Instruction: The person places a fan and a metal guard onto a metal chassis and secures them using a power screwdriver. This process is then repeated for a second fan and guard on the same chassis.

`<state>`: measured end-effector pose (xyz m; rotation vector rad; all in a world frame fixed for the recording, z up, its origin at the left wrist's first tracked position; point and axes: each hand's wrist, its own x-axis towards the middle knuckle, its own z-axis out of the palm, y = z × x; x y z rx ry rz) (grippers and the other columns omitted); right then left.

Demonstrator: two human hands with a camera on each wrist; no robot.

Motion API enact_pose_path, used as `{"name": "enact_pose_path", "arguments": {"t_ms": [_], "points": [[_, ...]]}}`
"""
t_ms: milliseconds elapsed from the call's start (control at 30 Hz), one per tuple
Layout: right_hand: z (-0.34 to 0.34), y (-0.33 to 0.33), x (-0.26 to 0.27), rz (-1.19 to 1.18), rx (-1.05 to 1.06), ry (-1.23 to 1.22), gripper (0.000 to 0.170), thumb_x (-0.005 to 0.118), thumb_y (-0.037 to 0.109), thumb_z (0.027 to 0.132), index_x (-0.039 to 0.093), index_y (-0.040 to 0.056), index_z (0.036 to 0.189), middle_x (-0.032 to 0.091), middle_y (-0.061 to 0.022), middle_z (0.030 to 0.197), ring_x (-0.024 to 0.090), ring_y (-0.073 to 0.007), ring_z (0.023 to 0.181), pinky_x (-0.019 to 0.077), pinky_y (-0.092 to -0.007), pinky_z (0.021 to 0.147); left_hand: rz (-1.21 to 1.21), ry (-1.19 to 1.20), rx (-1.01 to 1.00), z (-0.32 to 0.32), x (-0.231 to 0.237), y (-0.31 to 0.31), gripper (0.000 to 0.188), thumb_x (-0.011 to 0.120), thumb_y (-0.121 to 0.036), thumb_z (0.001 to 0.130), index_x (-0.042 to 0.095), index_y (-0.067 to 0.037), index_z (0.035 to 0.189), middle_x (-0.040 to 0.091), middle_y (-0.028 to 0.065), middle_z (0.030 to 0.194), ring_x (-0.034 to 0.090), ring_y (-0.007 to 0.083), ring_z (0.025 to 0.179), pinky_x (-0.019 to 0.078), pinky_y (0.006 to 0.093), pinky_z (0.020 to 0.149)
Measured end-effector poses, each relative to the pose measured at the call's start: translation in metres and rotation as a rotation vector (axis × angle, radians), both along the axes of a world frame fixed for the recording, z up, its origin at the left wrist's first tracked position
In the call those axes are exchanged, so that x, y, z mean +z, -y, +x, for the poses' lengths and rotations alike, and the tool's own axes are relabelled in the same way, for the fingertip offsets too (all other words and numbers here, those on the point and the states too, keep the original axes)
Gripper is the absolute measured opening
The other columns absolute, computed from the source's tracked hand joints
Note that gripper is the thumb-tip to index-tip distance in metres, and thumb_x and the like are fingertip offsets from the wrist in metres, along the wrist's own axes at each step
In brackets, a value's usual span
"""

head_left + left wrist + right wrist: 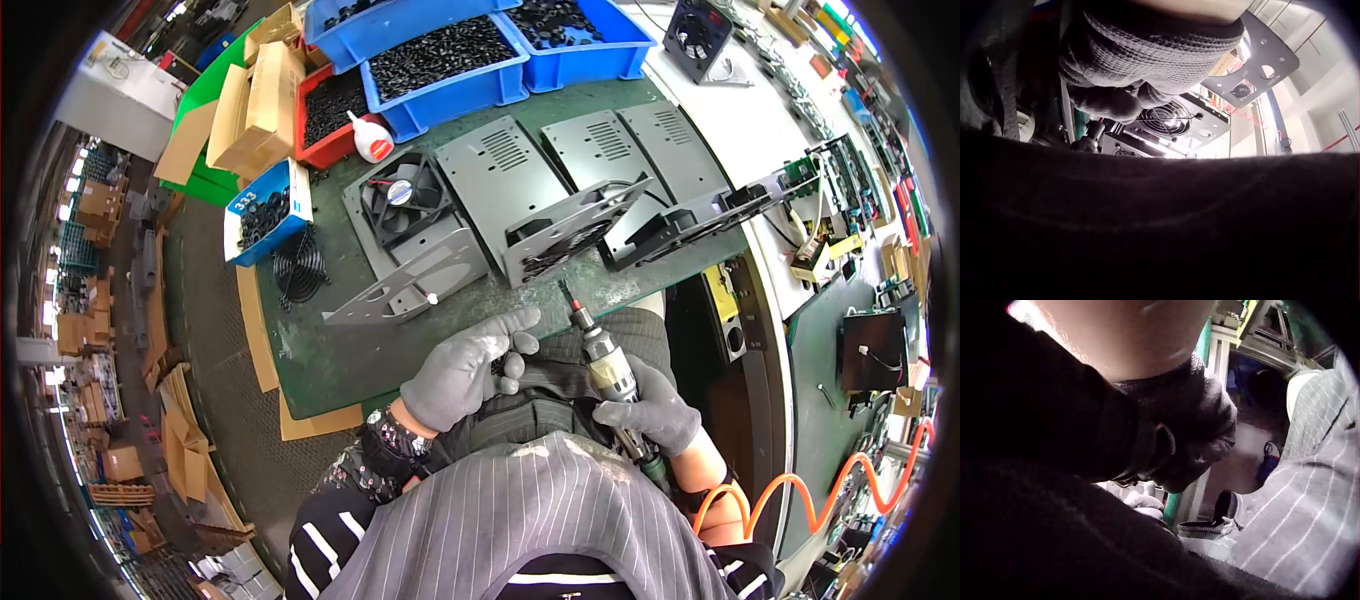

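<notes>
My gloved left hand (pixel 455 372) is held above my lap near the table's front edge, fingers curled in around small black parts (pixel 497 368) whose kind I cannot tell. My gloved right hand (pixel 655 405) grips a power screwdriver (pixel 608 365), its bit pointing up and away toward the table. Just beyond the bit, a grey metal panel with a fan guard (pixel 565 240) stands tilted on its housing. To its left is another upright panel (pixel 415 275), in front of a housing with a black fan (pixel 405 195). The left wrist view shows a round fan guard (pixel 1166 120) beyond the curled fingers.
Blue bins (pixel 445 75) and a red bin (pixel 330 120) of small black parts line the back. A white-and-red bottle (pixel 370 140) stands beside them. A loose fan guard (pixel 299 268) lies by a small blue box (pixel 265 215). An orange coiled hose (pixel 810 500) hangs at right.
</notes>
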<state>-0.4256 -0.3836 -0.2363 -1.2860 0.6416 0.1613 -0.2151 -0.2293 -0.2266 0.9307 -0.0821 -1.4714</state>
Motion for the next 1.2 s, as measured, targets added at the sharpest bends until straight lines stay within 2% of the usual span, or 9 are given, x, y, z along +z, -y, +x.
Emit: {"name": "enact_pose_path", "arguments": {"t_ms": [233,367,433,567,667,767,867,933,1200], "points": [[0.011,-0.015,0.028,0.095,-0.016,-0.006,0.063,0.076,0.027,0.07,0.048,-0.0009,0.119,0.053,-0.0019,0.092,0.049,-0.0113,0.084,0.0412,-0.0263,0.078,-0.139,0.081,-0.071,0.017,-0.013,-0.028,0.042,0.045,-0.017,0.096,0.041,0.001,0.133,0.062,0.0106,0.1,0.058,0.0112,0.071,0.0474,0.0202,0.054],[0.012,-0.017,0.037,0.167,0.044,-0.025,0.059,0.075,0.026,0.07,0.049,-0.0008,0.116,0.053,-0.0016,0.091,0.047,-0.0101,0.083,0.0403,-0.0251,0.076,-0.048,-0.076,0.144,0.017,-0.003,-0.034,0.042,0.044,-0.016,0.095,0.04,0.002,0.133,0.058,0.0138,0.112,0.061,0.0145,0.083,0.0547,0.0228,0.062],[0.012,-0.018,0.043,0.168,0.048,-0.043,0.057,0.075,0.024,0.069,0.05,-0.0011,0.113,0.053,-0.0014,0.088,0.048,-0.0097,0.08,0.0405,-0.0244,0.073,-0.138,-0.128,0.119,0.021,-0.012,-0.044,0.041,0.045,-0.015,0.095,0.04,0.002,0.132,0.056,0.0137,0.115,0.061,0.0148,0.089,0.057,0.0238,0.068],[0.02,-0.026,0.054,0.214,0.12,0.049,0.059,0.078,0.02,0.066,0.049,-0.0019,0.113,0.055,-0.0017,0.084,0.052,-0.0096,0.071,0.0438,-0.0235,0.065,-0.082,-0.096,0.188,0.02,-0.01,-0.05,0.038,0.047,-0.017,0.096,0.044,0.001,0.129,0.058,0.0092,0.104,0.06,0.0097,0.079,0.0533,0.0194,0.061],[0.024,-0.031,0.062,0.405,0.182,0.06,0.065,0.078,0.015,0.066,0.044,-0.0031,0.119,0.058,-0.0061,0.083,0.056,-0.011,0.059,0.0478,-0.0227,0.052,-0.185,-0.227,0.234,0.018,-0.013,-0.05,0.035,0.048,-0.019,0.096,0.047,0.0,0.125,0.058,0.006,0.097,0.056,0.0073,0.07,0.0469,0.0162,0.053],[0.028,-0.036,0.06,0.346,0.239,0.092,0.065,0.079,0.016,0.067,0.044,-0.0032,0.119,0.057,-0.0059,0.082,0.056,-0.0101,0.061,0.0474,-0.0226,0.052,-0.077,-0.129,0.331,0.015,-0.007,-0.046,0.032,0.048,-0.022,0.097,0.05,-0.001,0.121,0.057,0.0015,0.087,0.05,0.0047,0.062,0.0387,0.0149,0.047],[0.025,-0.038,0.052,0.298,0.27,0.106,0.065,0.08,0.019,0.068,0.046,-0.0029,0.118,0.057,-0.0043,0.082,0.056,-0.0089,0.063,0.0472,-0.0222,0.055,-0.132,-0.126,0.314,0.016,-0.012,-0.049,0.035,0.047,-0.027,0.097,0.05,-0.002,0.12,0.054,-0.0032,0.072,0.042,0.0041,0.052,0.0328,0.0162,0.043],[0.024,-0.038,0.052,0.272,0.275,0.121,0.065,0.08,0.02,0.068,0.046,-0.0028,0.118,0.057,-0.0037,0.082,0.055,-0.0087,0.063,0.0472,-0.0221,0.056,-0.183,-0.053,0.221,0.018,-0.013,-0.052,0.036,0.045,-0.031,0.097,0.05,-0.002,0.119,0.045,-0.0062,0.058,0.033,0.0042,0.044,0.0274,0.0181,0.041],[0.029,-0.035,0.056,0.242,0.41,0.112,0.067,0.081,0.024,0.068,0.047,-0.0029,0.119,0.056,-0.0017,0.083,0.053,-0.0083,0.066,0.0469,-0.023,0.06,-0.129,0.071,0.249,0.013,-0.002,-0.047,0.046,0.045,-0.029,0.096,0.041,-0.001,0.133,0.04,-0.0042,0.053,0.033,0.0052,0.042,0.0278,0.0197,0.04]]}}
